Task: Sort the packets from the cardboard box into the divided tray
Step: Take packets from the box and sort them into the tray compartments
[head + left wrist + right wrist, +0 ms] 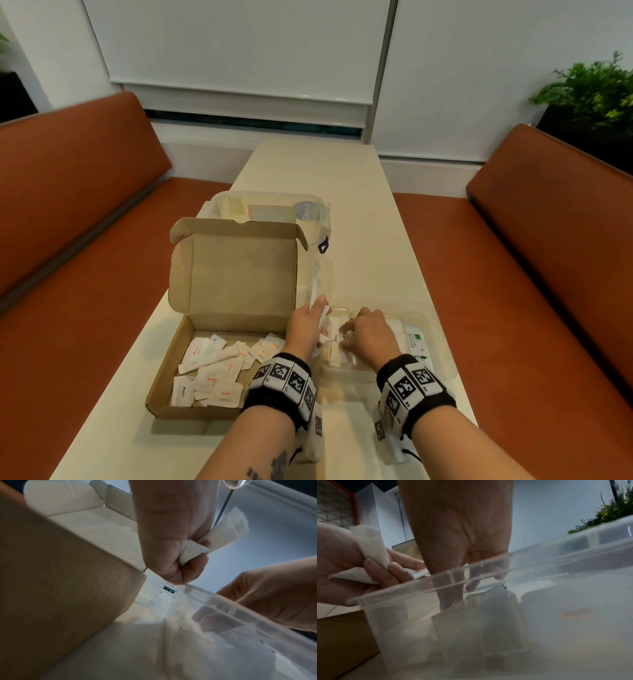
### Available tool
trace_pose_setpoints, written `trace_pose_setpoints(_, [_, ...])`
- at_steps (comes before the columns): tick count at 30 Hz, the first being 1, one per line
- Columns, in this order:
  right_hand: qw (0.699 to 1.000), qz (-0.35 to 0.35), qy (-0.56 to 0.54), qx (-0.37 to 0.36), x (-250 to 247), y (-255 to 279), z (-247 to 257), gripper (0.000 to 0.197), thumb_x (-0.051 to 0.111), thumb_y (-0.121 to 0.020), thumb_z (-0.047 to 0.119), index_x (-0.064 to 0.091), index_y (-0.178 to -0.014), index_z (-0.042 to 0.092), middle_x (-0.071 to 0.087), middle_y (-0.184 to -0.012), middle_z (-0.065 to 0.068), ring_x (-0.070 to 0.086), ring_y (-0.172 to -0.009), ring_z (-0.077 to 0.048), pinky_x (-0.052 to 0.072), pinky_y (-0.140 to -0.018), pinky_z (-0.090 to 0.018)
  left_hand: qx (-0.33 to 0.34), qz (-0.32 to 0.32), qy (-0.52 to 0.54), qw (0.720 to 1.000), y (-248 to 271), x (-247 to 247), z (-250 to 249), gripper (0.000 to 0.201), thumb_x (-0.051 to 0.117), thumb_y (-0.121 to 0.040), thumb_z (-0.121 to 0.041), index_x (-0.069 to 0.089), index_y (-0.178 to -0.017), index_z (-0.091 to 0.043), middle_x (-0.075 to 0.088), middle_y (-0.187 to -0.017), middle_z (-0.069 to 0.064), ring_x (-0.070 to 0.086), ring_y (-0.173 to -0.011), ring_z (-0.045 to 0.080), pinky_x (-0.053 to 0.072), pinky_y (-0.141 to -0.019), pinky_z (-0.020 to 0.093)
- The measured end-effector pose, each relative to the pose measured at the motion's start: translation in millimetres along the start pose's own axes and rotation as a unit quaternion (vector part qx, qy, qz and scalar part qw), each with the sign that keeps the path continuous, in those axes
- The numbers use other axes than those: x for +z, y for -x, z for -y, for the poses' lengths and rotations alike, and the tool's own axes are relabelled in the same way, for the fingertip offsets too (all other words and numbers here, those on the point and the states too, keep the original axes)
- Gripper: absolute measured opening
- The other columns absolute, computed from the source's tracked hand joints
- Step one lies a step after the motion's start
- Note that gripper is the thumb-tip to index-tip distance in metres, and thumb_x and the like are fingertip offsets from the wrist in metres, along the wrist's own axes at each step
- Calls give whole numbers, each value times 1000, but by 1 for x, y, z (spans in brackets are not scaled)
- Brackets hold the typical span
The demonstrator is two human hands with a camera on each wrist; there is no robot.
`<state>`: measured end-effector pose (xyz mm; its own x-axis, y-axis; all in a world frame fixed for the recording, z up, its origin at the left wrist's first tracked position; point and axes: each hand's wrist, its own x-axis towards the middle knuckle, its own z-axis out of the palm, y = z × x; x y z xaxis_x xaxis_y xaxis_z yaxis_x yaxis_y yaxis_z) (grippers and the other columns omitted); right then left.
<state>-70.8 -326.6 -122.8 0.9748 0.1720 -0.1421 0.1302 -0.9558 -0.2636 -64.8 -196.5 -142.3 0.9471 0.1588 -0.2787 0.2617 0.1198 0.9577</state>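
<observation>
The open cardboard box (219,308) lies on the left of the table with several white salt and pepper packets (212,370) inside. The clear divided tray (435,329) stands just right of it and holds white sugar sticks (335,337) and green Stevia packets (412,339). My left hand (306,329) hovers between box and tray, gripping a bunch of long white stick packets (228,534). My right hand (366,334) reaches down into the tray's left compartment. Its fingers (450,595) point down behind the tray wall (488,574), touching the sticks there, and no packet shows between them.
A clear lidded container (270,209) stands behind the box's raised lid. Orange benches (513,291) run along both long table sides. A plant (589,89) is at the far right. The pale table (308,164) stretches on beyond the container.
</observation>
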Motion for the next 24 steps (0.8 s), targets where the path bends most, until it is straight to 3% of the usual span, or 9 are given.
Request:
trace_pose_setpoints(3, [999,-9,-46,3,-1,2,0,29,62,-87,30,67,-114,24,56,-111,-3,47,-109,-20,41,-87,-26,-2,3,-6,1000,2,1,-2,28,49,-96,-41,65,-88,-19,67,-90,-2,51,-53,11,40,-48,23])
trace_pose_setpoints(6, [964,-61,-258,16,-8,9,4,21,57,-92,30,69,-95,14,67,-90,-5,59,-82,-15,44,-70,-24,-7,1,8,1000,5,4,-3,25,47,-98,-36,62,-100,-15,65,-94,-5,54,-59,11,43,-50,22])
trace_pose_setpoints(8, [911,-54,-409,20,-16,16,8,27,58,-91,33,65,-87,8,68,-77,-7,57,-61,-12,46,-58,-21,-2,-9,2,1000,6,6,-4,22,47,-98,-34,61,-94,-18,62,-90,-1,58,-69,14,47,-59,25])
trace_pose_setpoints(10, [870,-15,-493,9,-23,23,9,26,65,-87,30,64,-89,4,66,-75,-6,58,-55,-13,50,-54,-22,4,-13,14,1000,6,11,-5,19,47,-98,-33,59,-91,-21,62,-93,3,62,-80,20,52,-72,35])
trace_pose_setpoints(12, [855,-3,-519,-13,-28,28,8,15,71,-82,14,67,-92,3,64,-74,-6,61,-59,-16,55,-59,-23,-2,-15,43,999,8,16,-10,18,45,-99,-30,58,-99,-17,64,-101,2,63,-94,23,52,-87,42])
trace_pose_setpoints(13, [854,-12,-520,-20,-29,30,6,14,72,-80,7,68,-93,2,63,-73,-6,62,-61,-17,56,-63,-23,-10,-11,73,997,9,19,-13,20,43,-100,-28,57,-102,-14,64,-104,4,64,-94,23,53,-87,42])
trace_pose_setpoints(19, [823,-113,-557,-7,-41,31,-19,3,67,-85,4,69,-86,6,68,-69,-9,66,-64,-14,55,-67,-20,-44,3,205,978,25,30,-28,31,36,-103,-29,51,-95,-4,64,-90,17,63,-69,25,56,-59,33])
trace_pose_setpoints(22, [793,-147,-591,-1,-48,31,-25,4,63,-88,5,66,-88,2,68,-73,-10,67,-64,-14,55,-65,-20,-42,-14,155,987,29,35,-31,31,34,-103,-31,49,-95,-5,61,-77,10,41,-38,8,34,-36,18])
trace_pose_setpoints(24, [785,-182,-592,6,-54,31,-29,6,60,-90,7,64,-87,4,69,-75,-10,64,-62,-13,55,-63,-22,-40,-21,128,991,29,36,-30,29,36,-103,-28,51,-95,-4,52,-69,4,31,-35,5,25,-32,16])
